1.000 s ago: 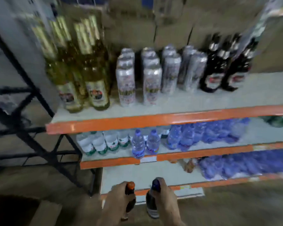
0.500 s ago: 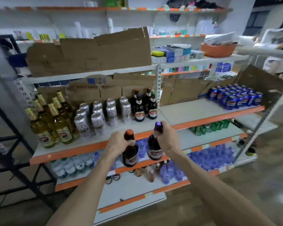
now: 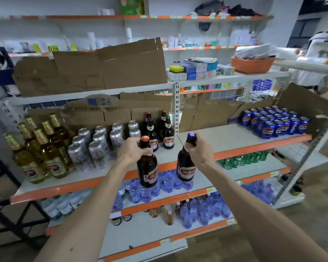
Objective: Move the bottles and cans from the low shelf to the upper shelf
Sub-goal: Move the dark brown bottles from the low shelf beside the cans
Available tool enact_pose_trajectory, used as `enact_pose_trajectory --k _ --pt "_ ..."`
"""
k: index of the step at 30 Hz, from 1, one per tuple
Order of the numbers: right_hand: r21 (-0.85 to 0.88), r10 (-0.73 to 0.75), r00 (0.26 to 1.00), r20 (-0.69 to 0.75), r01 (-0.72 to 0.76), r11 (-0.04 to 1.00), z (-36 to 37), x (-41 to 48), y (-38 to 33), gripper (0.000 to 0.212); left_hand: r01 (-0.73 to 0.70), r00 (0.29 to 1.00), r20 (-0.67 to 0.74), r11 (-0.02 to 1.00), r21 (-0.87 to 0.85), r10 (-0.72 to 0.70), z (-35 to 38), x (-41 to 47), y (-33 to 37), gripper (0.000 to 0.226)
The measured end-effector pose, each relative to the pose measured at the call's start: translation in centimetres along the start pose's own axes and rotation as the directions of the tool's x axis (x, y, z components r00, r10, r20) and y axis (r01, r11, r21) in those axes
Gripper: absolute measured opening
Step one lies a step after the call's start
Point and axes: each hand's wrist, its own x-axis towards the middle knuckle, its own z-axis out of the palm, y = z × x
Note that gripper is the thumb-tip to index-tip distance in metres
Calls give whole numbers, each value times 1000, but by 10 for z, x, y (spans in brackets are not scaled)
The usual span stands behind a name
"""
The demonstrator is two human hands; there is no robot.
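Clasping necks of dark, red-labelled glass: left hand (image 3: 131,150) on orange-capped bottle (image 3: 147,172), right hand (image 3: 201,154) on blue-capped bottle (image 3: 185,166).

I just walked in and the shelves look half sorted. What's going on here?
A person is moving bottles up the rack. The left hand grips an orange-capped brown bottle by the neck and the right hand grips a blue-capped brown bottle the same way. Both are held in front of the upper shelf, not yet set down. More brown bottles, silver cans and golden bottles stand on that shelf.
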Motion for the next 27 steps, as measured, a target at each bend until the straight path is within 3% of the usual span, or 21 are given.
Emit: enact_pose_trajectory --k 5,10,17,27 --pt "-13 -19 995 97 21 1000 40 72 14 18 20 999 44 1000 -7 -19 18 80 -15 19" --pt "-47 -118 974 195 130 990 78 141 23 16 11 998 56 998 -68 -7 28 149 -27 14" --pt "-21 -83 966 246 91 996 112 197 44 20 65 998 35 984 -166 -60 55 199 -35 17" --pt "-64 -69 942 328 95 993 141 234 65 18 121 987 124 985 -126 -105 73 234 -58 13"
